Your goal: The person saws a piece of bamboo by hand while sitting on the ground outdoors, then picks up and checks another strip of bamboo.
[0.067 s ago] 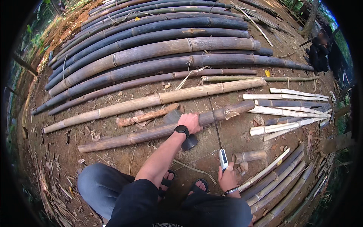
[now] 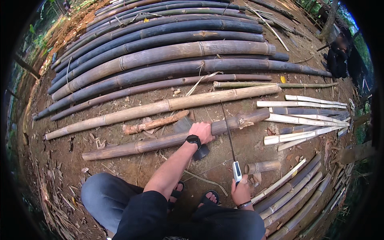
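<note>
The person squats on bare earth, and the left hand (image 2: 202, 132) lies with its fingers curled over a dark bamboo pole (image 2: 160, 142) that runs across the ground just ahead of the sandalled feet. A black watch (image 2: 193, 140) sits on that wrist. A grey flat piece (image 2: 188, 132) lies under the pole where the hand grips. The right hand (image 2: 242, 191) is closed around the white handle of a saw (image 2: 231, 140), whose thin blade reaches up and across the pole near its ragged right end.

Between the pole and the knees there is a strip of open dirt, crossed by one thin sliver. One short cut length of bamboo (image 2: 262, 166) lies just right of the saw handle. One rough reddish stick (image 2: 154, 123) lies just beyond the pole, and one long pale pole (image 2: 168, 106) beyond that. Farther off, roughly ten long dark poles (image 2: 168, 54) lie side by side, closing off the far side. To the right, a cluster of about eight split slats (image 2: 304, 116) hems in the pole's end, and more split strips (image 2: 296, 196) crowd the lower right. Another person (image 2: 338, 56) crouches at the far right edge.
</note>
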Motion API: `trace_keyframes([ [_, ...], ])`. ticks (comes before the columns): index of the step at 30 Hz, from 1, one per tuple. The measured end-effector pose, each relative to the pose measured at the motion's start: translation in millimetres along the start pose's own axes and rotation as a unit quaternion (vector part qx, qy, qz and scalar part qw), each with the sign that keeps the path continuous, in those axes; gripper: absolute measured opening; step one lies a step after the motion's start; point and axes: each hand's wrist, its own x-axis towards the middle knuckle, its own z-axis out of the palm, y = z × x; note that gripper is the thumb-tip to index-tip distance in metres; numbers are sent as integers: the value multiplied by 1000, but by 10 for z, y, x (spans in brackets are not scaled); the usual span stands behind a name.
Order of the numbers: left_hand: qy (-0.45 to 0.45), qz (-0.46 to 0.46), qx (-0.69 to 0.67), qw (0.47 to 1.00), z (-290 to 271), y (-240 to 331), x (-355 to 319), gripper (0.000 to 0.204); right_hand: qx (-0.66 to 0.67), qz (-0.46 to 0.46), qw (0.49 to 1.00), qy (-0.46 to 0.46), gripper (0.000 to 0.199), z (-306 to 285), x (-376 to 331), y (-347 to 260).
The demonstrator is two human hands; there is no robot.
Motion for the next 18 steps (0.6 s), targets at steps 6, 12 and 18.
trace_keyframes([
  [6,-13,-8,-11,1000,-66,-183,-20,54,-2,-12,1000,-17,42,189,662,-286],
  [12,10,10,-1,1000,24,-109,5,55,14,-11,1000,4,42,189,554,-126],
  [18,-4,-16,-2,1000,-38,-150,10,54,11,-6,1000,-21,40,20,164,-205],
])
